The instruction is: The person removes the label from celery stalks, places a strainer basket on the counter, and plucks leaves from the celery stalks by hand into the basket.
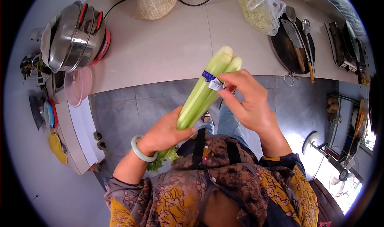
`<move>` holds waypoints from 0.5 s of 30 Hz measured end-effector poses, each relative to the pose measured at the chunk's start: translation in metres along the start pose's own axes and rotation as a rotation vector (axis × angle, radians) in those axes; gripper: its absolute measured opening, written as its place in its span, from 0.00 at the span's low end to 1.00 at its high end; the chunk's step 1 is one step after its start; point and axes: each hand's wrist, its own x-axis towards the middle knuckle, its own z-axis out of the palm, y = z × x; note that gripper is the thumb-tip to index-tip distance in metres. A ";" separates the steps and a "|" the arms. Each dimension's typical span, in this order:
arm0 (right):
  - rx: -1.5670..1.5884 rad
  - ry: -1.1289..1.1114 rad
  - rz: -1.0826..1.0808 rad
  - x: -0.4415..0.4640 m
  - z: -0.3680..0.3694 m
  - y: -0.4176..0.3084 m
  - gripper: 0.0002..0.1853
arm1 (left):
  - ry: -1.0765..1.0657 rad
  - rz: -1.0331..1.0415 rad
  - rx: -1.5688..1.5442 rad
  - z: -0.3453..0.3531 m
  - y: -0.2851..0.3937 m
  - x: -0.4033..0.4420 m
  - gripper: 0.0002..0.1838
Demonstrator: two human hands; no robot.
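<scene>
A bunch of pale green celery slants up and away in front of my body, above the floor. My left hand, with a pale bangle on its wrist, is wrapped round the lower stalks. Leaves hang out below that wrist. A blue band with a white label circles the upper stalks. My right hand has thumb and forefinger closed at the label's right edge. The exact pinch is partly hidden by the fingers.
Ahead runs a beige counter. On it are a steel pot at left, a bag of pale strips, another bag, and a black wok with a cleaver and ladle. A pink basin overhangs the left edge.
</scene>
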 end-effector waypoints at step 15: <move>0.188 -0.008 -0.061 -0.025 -0.003 0.023 0.03 | -0.069 -0.023 -0.004 0.000 0.000 0.000 0.31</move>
